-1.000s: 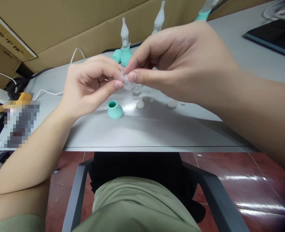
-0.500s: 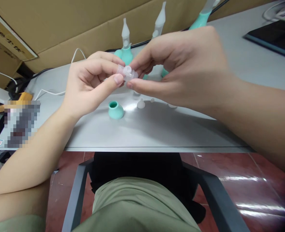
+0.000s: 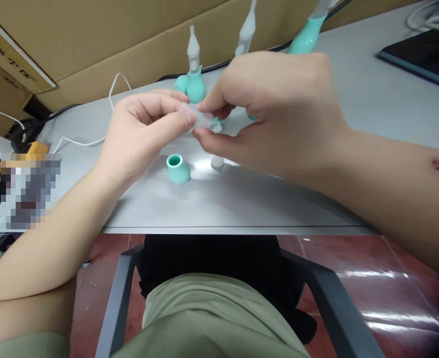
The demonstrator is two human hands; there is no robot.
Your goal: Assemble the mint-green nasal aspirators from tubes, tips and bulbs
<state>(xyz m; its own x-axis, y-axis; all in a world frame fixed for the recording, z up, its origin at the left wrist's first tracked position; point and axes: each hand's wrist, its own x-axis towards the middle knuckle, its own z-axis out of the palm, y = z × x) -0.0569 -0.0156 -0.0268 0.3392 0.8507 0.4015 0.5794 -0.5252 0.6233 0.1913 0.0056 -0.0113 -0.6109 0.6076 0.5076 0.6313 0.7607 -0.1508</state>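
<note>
My left hand [image 3: 140, 124] pinches one end of a small clear plastic tube [image 3: 202, 119] between thumb and fingers. The thumb and forefinger of my right hand [image 3: 271, 109] close on the tube's other end. Part of the tube is hidden by the fingers. Below it on the table stands a mint-green rubber bulb [image 3: 178, 169] with its round opening up. A small white piece [image 3: 217, 162] lies to the right of the bulb. Behind my hands stands a nasal aspirator [image 3: 194, 64] with a mint-green bulb and a clear pointed tip.
Two more aspirators, one with a clear tip [image 3: 246, 30] and one with a green bulb [image 3: 307, 36], stand farther right. Cardboard [image 3: 130, 40] lines the table's back. A white cable [image 3: 79, 144] runs at left, and a black flat object [image 3: 424, 59] lies far right.
The clear tube has turned between my fingers, and its side knob no longer shows. My right hand has moved slightly down and now covers more of the small pieces on the table.
</note>
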